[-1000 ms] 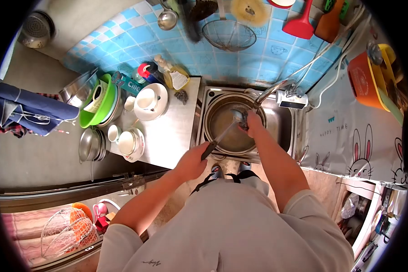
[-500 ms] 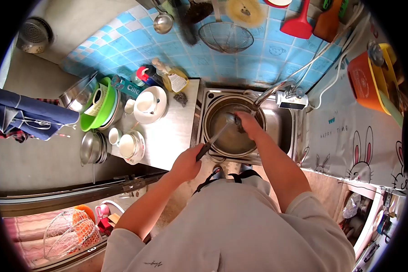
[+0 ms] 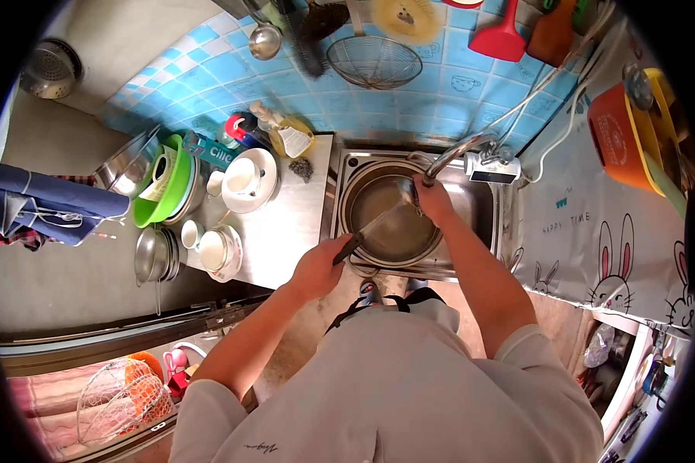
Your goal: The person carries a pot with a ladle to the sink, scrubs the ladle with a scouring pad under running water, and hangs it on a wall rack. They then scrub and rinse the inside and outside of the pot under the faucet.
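Observation:
My left hand (image 3: 320, 266) is closed round the dark handle of a long metal utensil (image 3: 383, 224), its shaft slanting up and right over the sink. The utensil's shiny far end, whose exact shape is hard to make out, meets my right hand (image 3: 434, 202) just under the faucet (image 3: 462, 148). My right fingers are closed at that end around what looks like a dark scrubber, mostly hidden by the hand. Beneath both hands, a large round metal basin (image 3: 355, 245) with cloudy water sits in the steel sink (image 3: 483, 208).
Left of the sink, the counter (image 3: 286, 231) bears stacked white bowls and plates (image 3: 262, 197), a steel-wool pad (image 3: 301, 168), bottles (image 3: 292, 139) and a green basin (image 3: 158, 204). A strainer (image 3: 374, 65) and other utensils hang on the tiled wall. An orange holder (image 3: 614, 143) is at right.
My right hand has moved up and slightly right, closer to the faucet. The utensil's far end has shifted the same way. My left hand keeps its hold, and the view has shifted slightly.

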`<action>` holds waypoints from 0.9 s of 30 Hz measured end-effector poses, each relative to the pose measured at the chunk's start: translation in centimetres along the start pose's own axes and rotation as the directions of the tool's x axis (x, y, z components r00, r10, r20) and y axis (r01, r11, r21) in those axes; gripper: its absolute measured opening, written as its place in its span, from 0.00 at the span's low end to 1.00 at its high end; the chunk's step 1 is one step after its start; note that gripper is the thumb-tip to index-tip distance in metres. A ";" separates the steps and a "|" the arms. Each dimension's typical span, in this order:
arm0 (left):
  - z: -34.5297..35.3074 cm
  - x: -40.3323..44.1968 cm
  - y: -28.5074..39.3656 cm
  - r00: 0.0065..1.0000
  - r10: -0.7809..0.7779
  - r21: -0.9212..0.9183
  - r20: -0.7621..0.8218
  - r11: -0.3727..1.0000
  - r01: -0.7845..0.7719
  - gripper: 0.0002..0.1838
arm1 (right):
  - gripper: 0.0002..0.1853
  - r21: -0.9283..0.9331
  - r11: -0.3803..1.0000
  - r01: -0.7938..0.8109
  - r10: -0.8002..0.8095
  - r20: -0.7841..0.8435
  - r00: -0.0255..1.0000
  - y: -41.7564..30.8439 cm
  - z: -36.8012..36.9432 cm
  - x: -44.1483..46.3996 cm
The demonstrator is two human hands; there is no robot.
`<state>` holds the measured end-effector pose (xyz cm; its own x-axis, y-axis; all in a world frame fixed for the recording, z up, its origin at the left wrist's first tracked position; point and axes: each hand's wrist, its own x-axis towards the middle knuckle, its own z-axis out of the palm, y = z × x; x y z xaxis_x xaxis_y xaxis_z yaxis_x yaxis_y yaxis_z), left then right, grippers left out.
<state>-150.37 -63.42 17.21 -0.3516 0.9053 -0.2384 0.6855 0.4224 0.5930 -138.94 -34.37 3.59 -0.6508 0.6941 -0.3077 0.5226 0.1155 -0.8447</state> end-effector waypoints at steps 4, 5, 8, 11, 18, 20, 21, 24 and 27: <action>3.3 0.4 -3.0 0.998 -0.029 -0.157 -0.063 0.987 0.018 0.32 | 0.21 0.459 0.888 -0.029 0.081 -0.095 0.992 4.4 0.0 1.3; 4.0 0.6 -3.1 0.997 -0.027 -0.166 -0.066 0.986 0.016 0.32 | 0.19 0.614 0.789 -0.007 0.104 -0.123 0.987 5.1 -0.3 1.0; 5.6 1.4 -2.5 0.997 -0.071 -0.244 0.006 0.967 0.070 0.32 | 0.17 0.848 0.519 -0.106 0.268 -0.044 0.962 5.5 -2.7 -0.2; 7.7 3.1 -2.8 0.998 -0.019 -0.181 -0.061 0.983 0.008 0.31 | 0.15 0.864 0.493 -0.103 0.277 -0.044 0.960 7.5 -4.2 0.5; 8.0 5.6 -3.6 0.984 -0.085 -0.140 -0.159 0.988 0.062 0.29 | 0.18 0.749 0.635 -0.188 0.261 0.021 0.965 7.4 -5.9 1.0; 8.1 6.1 -4.5 0.975 -0.030 -0.144 -0.219 0.990 -0.002 0.29 | 0.18 0.730 0.657 -0.192 0.257 0.022 0.966 7.5 -5.5 1.2; 7.6 6.2 -4.2 0.979 -0.031 -0.123 -0.200 0.992 0.006 0.29 | 0.19 0.710 0.676 -0.198 0.256 0.025 0.966 7.4 -5.2 1.1; 7.4 6.0 -4.1 0.978 -0.019 -0.077 -0.209 0.997 0.003 0.29 | 0.20 0.681 0.704 -0.202 0.262 0.016 0.965 7.6 -5.0 0.9; 7.3 5.3 -3.1 0.977 -0.048 -0.072 -0.209 0.997 0.033 0.29 | 0.20 0.484 0.867 -0.120 0.187 -0.093 0.978 8.3 -4.5 1.0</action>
<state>-149.71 -59.59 8.46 -0.5092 0.8548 -0.1005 0.6258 0.4479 0.6386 -132.80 -29.54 -1.74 -0.4872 0.7667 -0.4181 0.2645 -0.3267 -0.9073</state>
